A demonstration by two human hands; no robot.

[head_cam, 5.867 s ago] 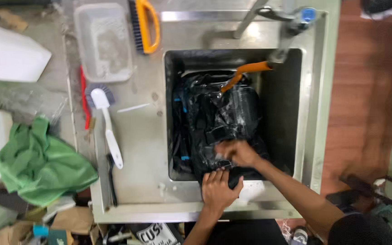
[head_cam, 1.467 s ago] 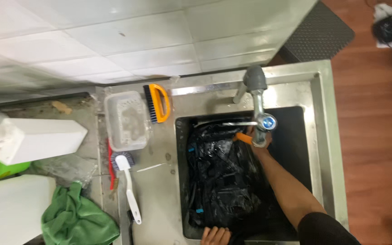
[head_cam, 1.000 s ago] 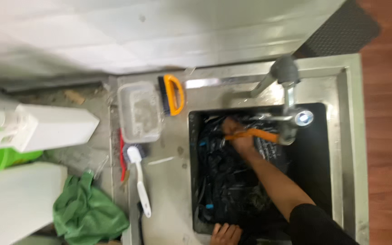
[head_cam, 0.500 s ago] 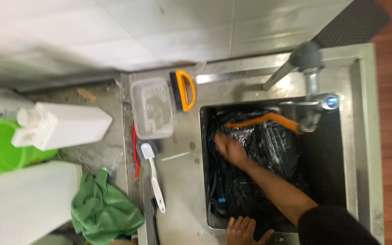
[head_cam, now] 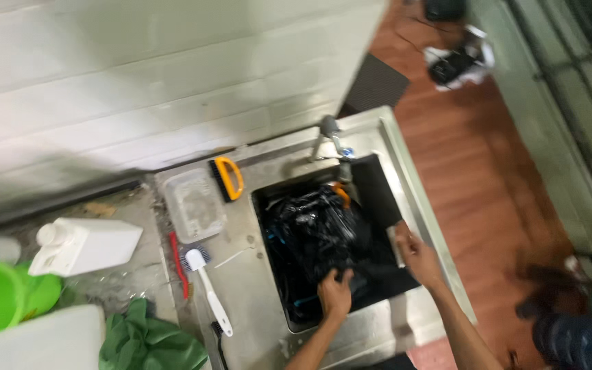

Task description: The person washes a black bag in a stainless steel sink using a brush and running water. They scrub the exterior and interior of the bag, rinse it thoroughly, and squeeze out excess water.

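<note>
Left hand (head_cam: 336, 291) grasping black cloth (head_cam: 320, 236), its length stretching toward faucet (head_cam: 330, 137); right hand (head_cam: 416, 252) released beside sink (head_cam: 419, 205).

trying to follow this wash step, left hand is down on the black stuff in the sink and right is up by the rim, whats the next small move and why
Probably bring the right hand back down onto the black bundle. It hovers at the sink's right rim, holding nothing I can make out, while the left hand alone presses the bundle's near edge. The bundle fills much of the basin under the faucet, so two hands would likely handle it better.
</note>
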